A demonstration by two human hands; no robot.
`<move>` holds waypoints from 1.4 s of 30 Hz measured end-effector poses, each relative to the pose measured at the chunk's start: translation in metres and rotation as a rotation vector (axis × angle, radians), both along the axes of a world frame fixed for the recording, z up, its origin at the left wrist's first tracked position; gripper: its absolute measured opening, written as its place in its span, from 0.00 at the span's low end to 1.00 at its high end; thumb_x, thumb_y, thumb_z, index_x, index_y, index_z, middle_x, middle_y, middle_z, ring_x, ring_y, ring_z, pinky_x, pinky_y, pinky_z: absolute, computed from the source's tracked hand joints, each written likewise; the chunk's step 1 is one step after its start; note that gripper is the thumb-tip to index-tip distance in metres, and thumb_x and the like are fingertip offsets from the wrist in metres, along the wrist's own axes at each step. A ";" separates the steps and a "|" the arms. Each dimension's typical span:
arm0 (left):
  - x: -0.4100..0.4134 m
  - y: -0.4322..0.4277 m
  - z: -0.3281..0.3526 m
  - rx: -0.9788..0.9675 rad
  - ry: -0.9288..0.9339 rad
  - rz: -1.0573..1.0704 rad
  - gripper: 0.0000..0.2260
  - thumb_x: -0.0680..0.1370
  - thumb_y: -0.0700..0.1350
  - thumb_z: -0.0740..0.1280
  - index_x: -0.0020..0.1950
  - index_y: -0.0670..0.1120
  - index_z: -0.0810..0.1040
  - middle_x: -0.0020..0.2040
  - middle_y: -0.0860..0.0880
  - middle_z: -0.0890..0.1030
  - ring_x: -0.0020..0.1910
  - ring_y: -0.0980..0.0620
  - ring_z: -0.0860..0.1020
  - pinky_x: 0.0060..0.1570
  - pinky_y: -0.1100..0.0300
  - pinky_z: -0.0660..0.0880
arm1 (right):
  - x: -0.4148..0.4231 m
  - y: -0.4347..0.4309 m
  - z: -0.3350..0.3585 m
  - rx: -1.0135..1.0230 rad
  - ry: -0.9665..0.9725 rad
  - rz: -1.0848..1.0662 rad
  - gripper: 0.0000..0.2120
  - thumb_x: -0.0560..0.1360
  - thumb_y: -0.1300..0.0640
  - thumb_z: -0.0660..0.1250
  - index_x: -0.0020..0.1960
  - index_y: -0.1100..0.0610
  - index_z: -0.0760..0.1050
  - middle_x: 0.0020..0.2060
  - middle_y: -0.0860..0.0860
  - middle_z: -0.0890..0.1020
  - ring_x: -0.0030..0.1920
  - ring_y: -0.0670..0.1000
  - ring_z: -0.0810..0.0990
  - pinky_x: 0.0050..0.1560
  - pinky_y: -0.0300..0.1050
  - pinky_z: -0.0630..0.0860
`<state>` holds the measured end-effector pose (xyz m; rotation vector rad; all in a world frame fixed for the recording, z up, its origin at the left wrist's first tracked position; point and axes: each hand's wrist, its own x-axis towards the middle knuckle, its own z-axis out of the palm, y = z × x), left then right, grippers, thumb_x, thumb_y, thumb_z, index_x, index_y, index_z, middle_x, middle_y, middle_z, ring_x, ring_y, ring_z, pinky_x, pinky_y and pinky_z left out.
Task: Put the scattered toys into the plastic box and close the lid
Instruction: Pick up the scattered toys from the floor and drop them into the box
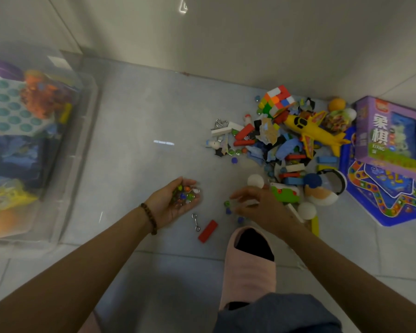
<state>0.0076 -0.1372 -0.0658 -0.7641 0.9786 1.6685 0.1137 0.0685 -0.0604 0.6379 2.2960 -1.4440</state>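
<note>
plastic box [88, 121]: at nine o'clock from my hands, well apart from them on the grey floor. its clear walls show toys already inside, among them a teal bubble board and something orange.
bracelet [150, 219]: dark beads round my left wrist.
left hand [175, 203]: palm up, fingers curled into a cup, grasping a handful of marbles [185, 193]. it floats above the floor at three o'clock from the box.
metal clip [195, 222]: on the floor at six o'clock from my left hand, just beside it.
red block [208, 231]: flat on the floor, at four o'clock from the clip, close to it.
loose marbles [227, 204]: a few green and blue ones on the floor, between my two hands.
right hand [262, 205]: palm down, fingers reaching toward the loose marbles at nine o'clock. it is blurred, so i cannot tell whether it pinches one.
pink slipper [250, 263]: on my foot, at six o'clock from my right hand.
toy pile [274, 145]: at twelve o'clock from my right hand, blocks, scraps and white balls heaped together.
puzzle cube [277, 99]: at the pile's far edge, twelve o'clock.
yellow plane [315, 132]: on the pile, at four o'clock from the cube.
purple game box [392, 135]: at three o'clock from the plane, resting on a blue game board [382, 203].
</note>
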 end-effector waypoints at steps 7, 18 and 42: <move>0.001 -0.008 0.002 -0.039 -0.023 0.007 0.18 0.81 0.48 0.57 0.41 0.40 0.82 0.51 0.40 0.80 0.52 0.44 0.78 0.43 0.52 0.80 | 0.000 -0.016 -0.027 0.290 0.073 0.185 0.14 0.67 0.61 0.74 0.52 0.55 0.79 0.47 0.47 0.70 0.45 0.44 0.71 0.42 0.26 0.67; -0.038 -0.013 0.089 -0.026 0.143 0.152 0.15 0.81 0.46 0.58 0.43 0.40 0.79 0.37 0.44 0.81 0.41 0.49 0.79 0.35 0.60 0.81 | -0.070 -0.044 0.061 -0.262 0.148 -0.274 0.07 0.72 0.66 0.69 0.44 0.55 0.79 0.38 0.52 0.82 0.38 0.47 0.81 0.39 0.36 0.80; -0.167 -0.298 0.143 -0.557 0.535 0.069 0.18 0.77 0.43 0.66 0.67 0.47 0.69 0.69 0.40 0.69 0.57 0.43 0.78 0.51 0.50 0.79 | -0.357 -0.343 0.146 0.442 0.217 0.937 0.19 0.70 0.57 0.72 0.60 0.51 0.76 0.61 0.54 0.76 0.61 0.57 0.74 0.64 0.54 0.70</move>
